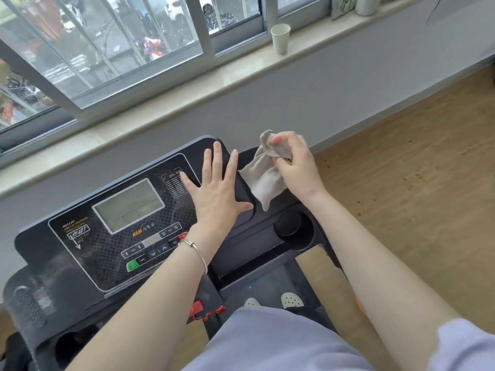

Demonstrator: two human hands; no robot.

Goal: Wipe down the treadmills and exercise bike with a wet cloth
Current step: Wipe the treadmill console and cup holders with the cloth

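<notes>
Beige cloth (263, 178) hangs from the right hand (294, 167), whose fingers and thumb curl round its bunched upper end. The loose lower part drapes down onto the black plastic at the right side of the treadmill console (40, 253). Just left of it lies the left hand (217, 188), fingers straight and spread and holding nothing. Its palm faces down on the raised right part of the console, with its forefinger and thumb close beside the cloth's left edge; whether they touch the cloth cannot be told. A thin silver bracelet (194, 250) circles the left wrist. Immediately nearer than the cloth's lowest corner sits a round cup holder (293, 226) sunk into the console. Left of the left hand is the grey display screen (128, 204), with a row of buttons nearer, among them a green button (133, 265). A red clip (206, 310) sits at the console's near edge. Below the console, between the forearms, the toes of two pale perforated shoes (292, 299) show. Wooden floor (415, 183) spreads to the right. Beyond the console a pale windowsill (187, 89) runs across the far wall under a sliding window, and a paper cup (280, 38) stands upright on it, far right of centre.
</notes>
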